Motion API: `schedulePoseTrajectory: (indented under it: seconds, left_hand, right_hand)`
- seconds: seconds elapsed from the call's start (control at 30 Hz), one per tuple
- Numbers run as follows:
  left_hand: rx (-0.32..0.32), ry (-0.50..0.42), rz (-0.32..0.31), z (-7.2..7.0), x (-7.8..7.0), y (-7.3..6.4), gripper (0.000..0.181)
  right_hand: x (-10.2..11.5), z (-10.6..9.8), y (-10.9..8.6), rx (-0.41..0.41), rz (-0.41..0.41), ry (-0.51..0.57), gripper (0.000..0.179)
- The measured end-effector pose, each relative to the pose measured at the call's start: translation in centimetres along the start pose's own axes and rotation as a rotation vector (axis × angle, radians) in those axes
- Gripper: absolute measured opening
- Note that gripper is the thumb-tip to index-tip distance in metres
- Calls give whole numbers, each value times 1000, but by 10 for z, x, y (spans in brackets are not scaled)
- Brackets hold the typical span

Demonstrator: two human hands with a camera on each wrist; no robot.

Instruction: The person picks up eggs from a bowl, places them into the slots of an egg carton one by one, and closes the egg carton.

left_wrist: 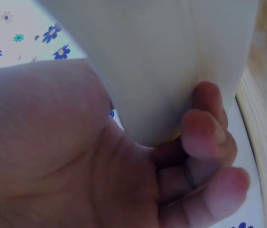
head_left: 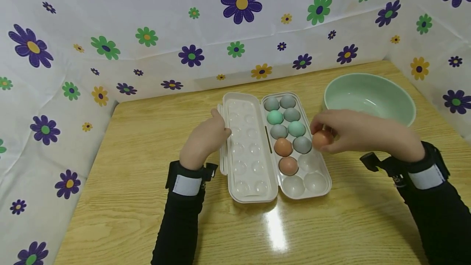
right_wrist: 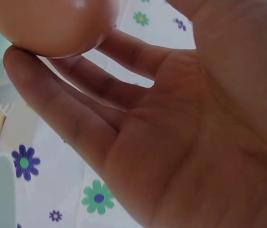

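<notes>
- At far left, flowered cloth (head_left: 48, 93), running on behind and round to the right of the wooden table (head_left: 136, 167).
- Next, gripping outer edge of open white lid (head_left: 245, 137) with left hand (head_left: 204, 140), fingers curled round it.
- Then, hinged to lid, carton base (head_left: 314, 183): nine seated eggs (head_left: 283, 147), grey, green and brown; three hollows uncovered toward near end.
- Grasping brown egg (head_left: 321, 140) with right hand (head_left: 353, 130), just by base's right edge; whether touching it, cannot tell.
- At far right, pale green bowl (head_left: 368, 91), near rim partly hidden behind right hand in head view.
</notes>
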State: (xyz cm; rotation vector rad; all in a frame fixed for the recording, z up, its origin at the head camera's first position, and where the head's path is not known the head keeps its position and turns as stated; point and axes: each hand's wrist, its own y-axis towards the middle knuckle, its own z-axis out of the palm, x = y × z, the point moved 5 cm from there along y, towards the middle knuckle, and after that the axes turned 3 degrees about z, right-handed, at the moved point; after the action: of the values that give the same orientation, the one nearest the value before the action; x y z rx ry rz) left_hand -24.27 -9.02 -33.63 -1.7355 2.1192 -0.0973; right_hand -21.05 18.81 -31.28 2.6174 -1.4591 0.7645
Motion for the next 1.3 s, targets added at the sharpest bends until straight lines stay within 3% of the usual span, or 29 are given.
schedulePoseTrajectory:
  seconds: [0.6, 0.93, 1.3]
  left_hand:
    - [-5, -2, 0, 0, 1, 0, 74]
    - [-6, -6, 1, 1, 1, -1, 74]
    - [-3, -29, -9, 2, 3, 1, 74]
  right_hand:
    - [19, 27, 10, 101, -96, -7, 25]
    - [25, 43, 16, 108, -173, -56, 20]
    - [27, 55, 22, 109, -154, -161, 24]
